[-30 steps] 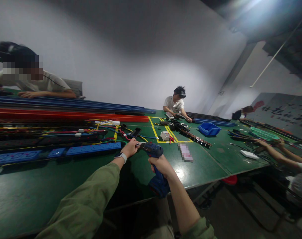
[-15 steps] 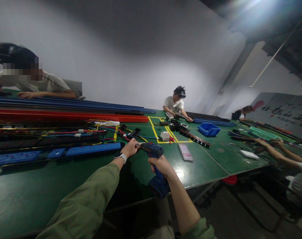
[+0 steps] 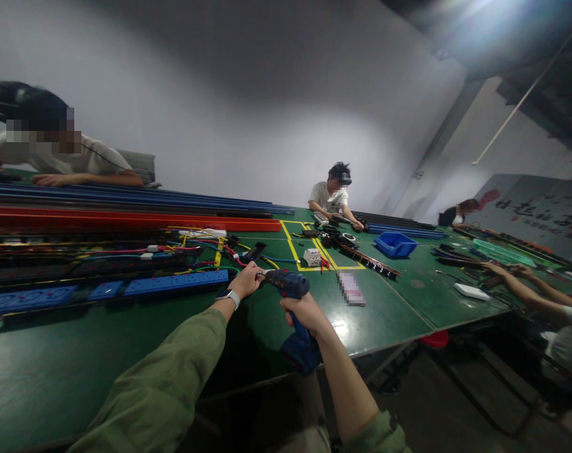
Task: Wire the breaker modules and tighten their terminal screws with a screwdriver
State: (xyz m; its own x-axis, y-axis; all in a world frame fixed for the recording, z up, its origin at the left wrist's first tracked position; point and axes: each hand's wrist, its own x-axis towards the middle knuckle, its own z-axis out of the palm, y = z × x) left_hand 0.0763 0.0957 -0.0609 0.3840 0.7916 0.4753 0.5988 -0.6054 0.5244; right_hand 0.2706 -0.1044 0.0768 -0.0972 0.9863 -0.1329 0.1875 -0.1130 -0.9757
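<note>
A blue and black cordless drill (image 3: pixel 292 284) is in my right hand (image 3: pixel 309 313), whose fingers wrap round its grip. The drill points left, and its battery end hangs low near the table's front edge. My left hand (image 3: pixel 246 281), with a watch at the wrist, is closed in a pinch right at the drill's tip. What those fingers hold is too small to make out. Just left of that hand lies a blue socket strip (image 3: pixel 177 283). Coloured wires and a small black box (image 3: pixel 256 251) lie beyond the fingers.
On the green table (image 3: pixel 389 314) are a grey-white terminal block (image 3: pixel 313 257), a phone-like slab (image 3: pixel 351 289), a blue bin (image 3: pixel 395 245) and a long red channel (image 3: pixel 125 220). Co-workers sit across the table and at the right, where one person's hands (image 3: pixel 498 270) reach in.
</note>
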